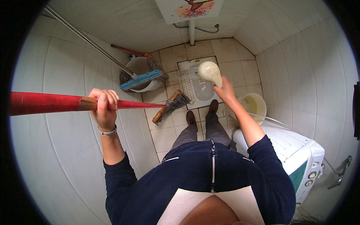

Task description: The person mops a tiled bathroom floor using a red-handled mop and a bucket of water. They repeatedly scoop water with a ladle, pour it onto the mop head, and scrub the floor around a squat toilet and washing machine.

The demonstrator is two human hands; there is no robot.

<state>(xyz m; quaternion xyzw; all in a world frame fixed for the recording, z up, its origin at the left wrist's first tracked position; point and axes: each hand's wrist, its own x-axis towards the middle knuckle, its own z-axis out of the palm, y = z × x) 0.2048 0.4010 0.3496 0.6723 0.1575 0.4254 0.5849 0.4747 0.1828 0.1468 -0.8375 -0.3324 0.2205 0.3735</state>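
My left hand (105,108) grips the red handle (137,104) of a mop, below a brown band. The mop's wooden head with grey strands (173,107) rests on the tiled floor beside the squat toilet. In my right hand (225,89) is the neck of a cream gourd-shaped water scoop (209,71), its rounded back facing up. Water appears to spill from the scoop's left side over the white squat toilet (194,97). The inside of the scoop is hidden.
A white bucket (149,85) at left bears grey mop strands and a blue mop head (140,80) on a metal pole (90,42). At right stand a cream bucket (260,105) and a white washing machine (295,146). A pipe (191,32) meets the floor at the back.
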